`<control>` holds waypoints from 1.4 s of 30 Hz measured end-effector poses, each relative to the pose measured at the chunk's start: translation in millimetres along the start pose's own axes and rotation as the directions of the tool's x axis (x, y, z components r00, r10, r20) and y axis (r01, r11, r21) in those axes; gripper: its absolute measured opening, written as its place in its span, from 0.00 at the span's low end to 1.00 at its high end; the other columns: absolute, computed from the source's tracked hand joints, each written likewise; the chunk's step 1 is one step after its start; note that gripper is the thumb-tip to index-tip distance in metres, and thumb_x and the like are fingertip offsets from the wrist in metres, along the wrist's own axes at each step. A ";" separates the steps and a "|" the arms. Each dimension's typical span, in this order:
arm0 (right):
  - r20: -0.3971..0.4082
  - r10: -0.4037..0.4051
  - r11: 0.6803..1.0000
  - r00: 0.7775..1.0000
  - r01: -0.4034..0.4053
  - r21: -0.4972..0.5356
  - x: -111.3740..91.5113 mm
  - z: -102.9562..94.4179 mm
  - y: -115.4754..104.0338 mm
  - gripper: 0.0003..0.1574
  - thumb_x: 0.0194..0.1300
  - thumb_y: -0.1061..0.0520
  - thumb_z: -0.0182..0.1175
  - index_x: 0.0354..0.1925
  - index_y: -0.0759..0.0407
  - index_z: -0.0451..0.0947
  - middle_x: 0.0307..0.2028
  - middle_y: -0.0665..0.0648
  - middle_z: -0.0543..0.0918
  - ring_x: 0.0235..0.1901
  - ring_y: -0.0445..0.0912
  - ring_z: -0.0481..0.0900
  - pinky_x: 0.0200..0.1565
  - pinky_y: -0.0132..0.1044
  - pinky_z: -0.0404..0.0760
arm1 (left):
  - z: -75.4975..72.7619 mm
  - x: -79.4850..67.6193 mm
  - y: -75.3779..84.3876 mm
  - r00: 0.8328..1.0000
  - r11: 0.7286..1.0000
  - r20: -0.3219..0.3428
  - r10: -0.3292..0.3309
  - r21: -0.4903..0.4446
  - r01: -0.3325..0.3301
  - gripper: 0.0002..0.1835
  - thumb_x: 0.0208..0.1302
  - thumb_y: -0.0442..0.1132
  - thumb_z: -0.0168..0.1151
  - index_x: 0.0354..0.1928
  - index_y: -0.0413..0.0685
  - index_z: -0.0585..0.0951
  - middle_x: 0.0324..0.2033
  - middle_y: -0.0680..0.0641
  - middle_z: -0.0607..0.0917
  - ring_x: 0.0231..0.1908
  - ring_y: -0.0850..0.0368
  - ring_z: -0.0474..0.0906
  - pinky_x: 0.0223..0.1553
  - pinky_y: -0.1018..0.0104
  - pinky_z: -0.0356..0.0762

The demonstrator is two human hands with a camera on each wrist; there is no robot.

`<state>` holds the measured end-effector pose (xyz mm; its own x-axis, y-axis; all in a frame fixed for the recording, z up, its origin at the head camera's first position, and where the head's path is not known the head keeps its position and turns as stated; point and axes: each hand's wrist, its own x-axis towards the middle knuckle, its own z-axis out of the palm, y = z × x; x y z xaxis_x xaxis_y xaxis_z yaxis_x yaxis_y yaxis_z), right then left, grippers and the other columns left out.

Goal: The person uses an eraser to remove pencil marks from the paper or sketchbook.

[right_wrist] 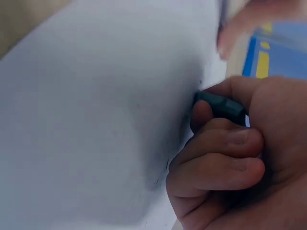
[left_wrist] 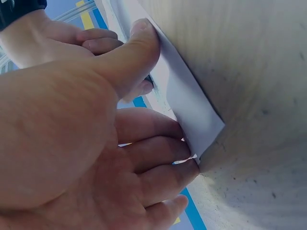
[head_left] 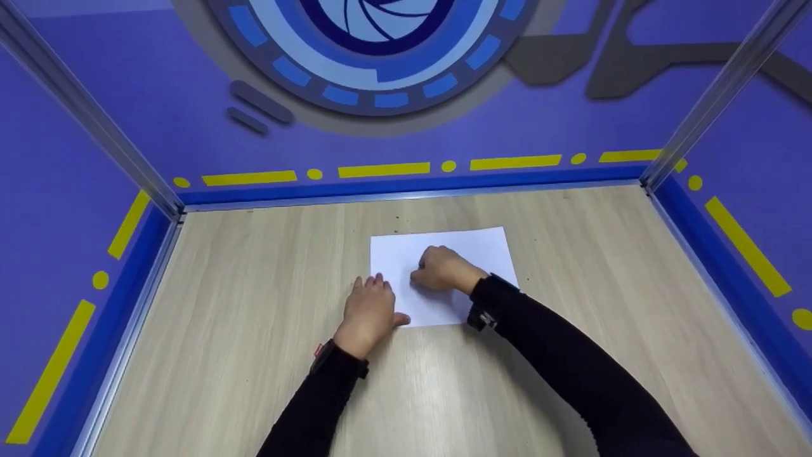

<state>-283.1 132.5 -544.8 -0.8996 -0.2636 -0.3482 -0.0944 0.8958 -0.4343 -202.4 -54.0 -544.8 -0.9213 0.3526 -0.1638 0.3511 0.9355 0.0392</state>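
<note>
A white sheet of paper [head_left: 479, 244] lies on the wooden table. My left hand [head_left: 370, 311] rests at its left edge, fingers extended and thumb on the near left corner. In the left wrist view the sheet's corner [left_wrist: 204, 125] passes between thumb and fingers, slightly raised. Over the middle of the sheet, my right hand [head_left: 446, 268] has its fingers curled. The right wrist view shows it pinching a small dark green object with bevelled sides [right_wrist: 223, 106] against the paper; fingers hide much of it. Fine dark marks or specks [right_wrist: 167, 165] show on the paper beside the fingers.
The light wooden tabletop [head_left: 254, 285] is bordered by metal rails, with blue-purple printed panels [head_left: 393, 149] behind and at both sides. A few dark specks [head_left: 397, 231] dot the wood beyond the sheet's far edge. Both wrists wear dark bands with black sleeves.
</note>
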 end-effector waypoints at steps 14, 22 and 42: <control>-0.023 0.119 0.988 0.993 -0.116 0.098 -31.6 -48.8 100.4 0.25 0.69 0.49 0.64 0.18 0.48 0.67 0.21 0.47 0.66 0.23 0.44 0.67 0.27 0.37 0.66 | -11.0 6.6 -7.8 0.999 0.999 0.027 -0.034 0.003 0.034 0.51 0.70 0.69 0.69 0.77 0.32 0.75 0.78 0.33 0.76 0.80 0.39 0.72 0.84 0.39 0.65; -0.005 0.169 0.974 0.986 -0.166 0.156 -45.4 -44.9 134.2 0.25 0.68 0.49 0.62 0.18 0.47 0.63 0.18 0.45 0.62 0.20 0.42 0.64 0.24 0.34 0.63 | -4.9 1.5 -6.7 0.998 0.999 0.049 -0.042 -0.028 0.044 0.51 0.70 0.68 0.70 0.77 0.31 0.74 0.79 0.32 0.75 0.81 0.39 0.71 0.85 0.41 0.63; -0.061 0.139 0.973 0.988 -0.125 0.193 -48.6 -47.7 108.9 0.29 0.76 0.44 0.59 0.19 0.49 0.66 0.18 0.46 0.64 0.21 0.43 0.65 0.25 0.36 0.64 | -2.4 -0.6 -0.7 0.999 1.000 0.053 -0.003 -0.019 0.004 0.51 0.70 0.68 0.70 0.76 0.29 0.75 0.77 0.31 0.76 0.79 0.37 0.73 0.84 0.41 0.65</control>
<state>-269.9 259.9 -535.5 -0.9283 -0.1142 -0.3540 0.1030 0.8356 -0.5396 -202.5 -54.8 -542.4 -0.9121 0.3481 -0.2165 0.3441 0.9372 0.0569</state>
